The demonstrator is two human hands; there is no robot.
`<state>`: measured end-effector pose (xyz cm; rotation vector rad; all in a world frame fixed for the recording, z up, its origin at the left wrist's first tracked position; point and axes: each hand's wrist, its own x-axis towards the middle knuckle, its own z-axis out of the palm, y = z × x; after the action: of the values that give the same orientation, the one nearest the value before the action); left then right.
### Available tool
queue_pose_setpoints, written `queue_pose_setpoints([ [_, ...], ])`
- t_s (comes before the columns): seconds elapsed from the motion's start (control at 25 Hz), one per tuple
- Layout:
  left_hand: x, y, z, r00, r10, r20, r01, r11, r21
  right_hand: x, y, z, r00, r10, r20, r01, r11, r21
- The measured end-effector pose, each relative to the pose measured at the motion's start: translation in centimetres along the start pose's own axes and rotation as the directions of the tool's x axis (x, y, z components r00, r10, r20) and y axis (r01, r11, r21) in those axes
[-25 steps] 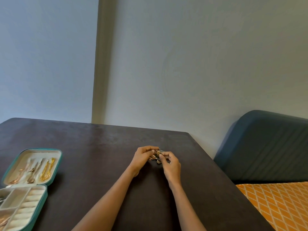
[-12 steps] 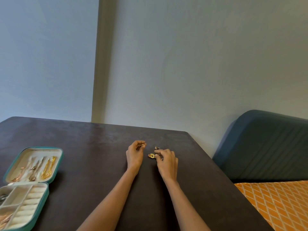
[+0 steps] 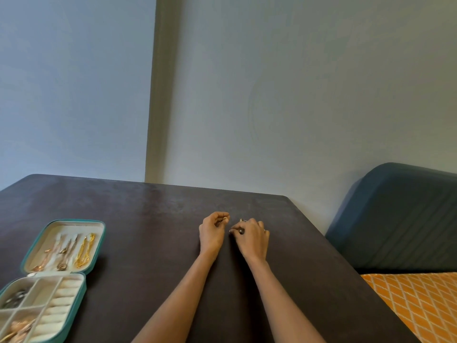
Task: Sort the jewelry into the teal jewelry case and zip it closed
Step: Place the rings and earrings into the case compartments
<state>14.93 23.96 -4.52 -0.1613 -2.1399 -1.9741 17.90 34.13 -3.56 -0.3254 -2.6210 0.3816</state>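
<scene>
Dark surface (image 3: 148,231) lies bare between open case (image 3: 49,280) and hands: left grip (image 3: 213,231) and right grip (image 3: 251,237) each pinch jewelry (image 3: 243,220) near the far edge.

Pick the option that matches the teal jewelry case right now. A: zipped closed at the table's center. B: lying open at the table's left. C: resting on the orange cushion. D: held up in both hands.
B: the teal jewelry case lies open on the left of the table, necklaces showing in its lid, far from both hands.
</scene>
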Motion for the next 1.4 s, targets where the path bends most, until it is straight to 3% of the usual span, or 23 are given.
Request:
queue_pose_setpoints([
  [0.08,0.0,0.1,0.0,1.0,-0.004,0.028,0.005,1.0,-0.015,0.1,-0.4,0.0,0.997,0.074,-0.007,-0.071,0.983,0.168],
  [0.12,0.0,0.2,-0.1,0.999,-0.004,0.046,0.005,1.0,-0.029,0.1,-0.7,-0.1,0.989,0.15,0.006,-0.143,0.927,0.346],
  [0.16,-0.1,0.2,-0.2,0.998,-0.003,0.067,0.006,0.999,-0.04,0.2,-1.1,-0.5,0.963,0.264,0.059,-0.247,0.77,0.589],
  [0.2,-0.3,0.3,-0.3,0.996,0.001,0.09,0.004,0.999,-0.051,0.2,-1.6,-1.2,0.916,0.367,0.161,-0.338,0.493,0.802],
  [0.24,-0.3,0.3,-0.5,0.993,0.002,0.115,0.005,0.998,-0.062,0.3,-2.1,-1.9,0.87,0.409,0.276,-0.375,0.186,0.908],
  [0.28,-0.4,0.3,-0.7,0.99,0.002,0.139,0.008,0.997,-0.075,0.4,-2.3,-2.7,0.841,0.394,0.37,-0.371,-0.077,0.925],
  [0.32,-0.5,0.3,-1.0,0.988,-0.004,0.157,0.018,0.996,-0.092,0.5,-2.4,-3.4,0.824,0.358,0.439,-0.367,-0.253,0.895],
  [0.36,-0.6,0.4,-1.3,0.986,-0.02,0.167,0.041,0.991,-0.125,0.7,-2.5,-3.8,0.809,0.32,0.494,-0.383,-0.35,0.855],
  [0.44,-1.0,1.0,-2.2,0.982,-0.087,0.167,0.126,0.963,-0.238,0.4,-3.0,-4.5,0.786,0.258,0.562,-0.46,-0.363,0.81],
  [0.56,-1.8,2.0,-3.7,0.962,-0.175,0.211,0.245,0.896,-0.37,-0.2,-4.0,-5.4,0.77,0.221,0.598,-0.542,-0.266,0.797],
  [0.8,-2.2,5.4,-8.4,0.911,-0.214,0.351,0.371,0.798,-0.475,-2.2,-6.7,-7.1,0.828,0.127,0.546,-0.511,-0.232,0.828],
  [0.88,-2.3,6.8,-10.2,0.898,-0.225,0.379,0.396,0.788,-0.471,-2.9,-7.7,-7.5,0.836,0.106,0.538,-0.508,-0.223,0.832],
  [1.04,-2.5,8.6,-14.0,0.861,-0.268,0.432,0.466,0.758,-0.457,-4.3,-9.8,-7.9,0.827,0.062,0.559,-0.552,-0.102,0.827],
  [1.16,-3.0,9.6,-16.7,0.845,-0.269,0.463,0.483,0.757,-0.44,-5.5,-11.7,-8.1,0.82,0.016,0.573,-0.568,-0.1,0.817],
  [1.32,-3.9,10.8,-20.2,0.858,-0.271,0.437,0.443,0.822,-0.359,-6.9,-14.7,-8.5,0.844,-0.03,0.536,-0.534,-0.144,0.833],
  [1.4,-4.2,10.6,-22.6,0.888,-0.268,0.374,0.386,0.877,-0.288,-7.8,-16.4,-8.4,0.86,-0.043,0.509,-0.511,-0.102,0.854],
])
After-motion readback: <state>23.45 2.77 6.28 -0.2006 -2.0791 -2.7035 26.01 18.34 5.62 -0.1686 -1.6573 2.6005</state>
